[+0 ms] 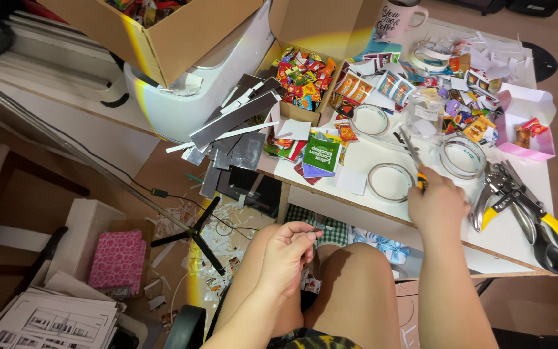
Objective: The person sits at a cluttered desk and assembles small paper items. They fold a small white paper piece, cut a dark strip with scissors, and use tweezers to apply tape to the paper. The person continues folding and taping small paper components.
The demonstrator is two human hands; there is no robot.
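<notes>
My right hand (pixel 438 203) rests on the near edge of the white table (pixel 498 249) and grips small scissors (pixel 413 157) with a yellow-orange handle, blades pointing away toward the clutter. My left hand (pixel 287 250) is held over my lap below the table edge, its fingertips pinching a small thin pale strip (pixel 318 231). A ring of clear tape (pixel 390 181) lies just left of the right hand, another tape ring (pixel 463 156) lies just beyond it.
Pliers and yellow-handled cutters (pixel 524 207) lie at the right. A box of colourful wrappers (pixel 301 77), a pink paper tray (pixel 524 129), a mug (pixel 396 18), a green packet (pixel 321 154), dark strips (pixel 234 123), a large cardboard box (pixel 175 32); floor scraps below.
</notes>
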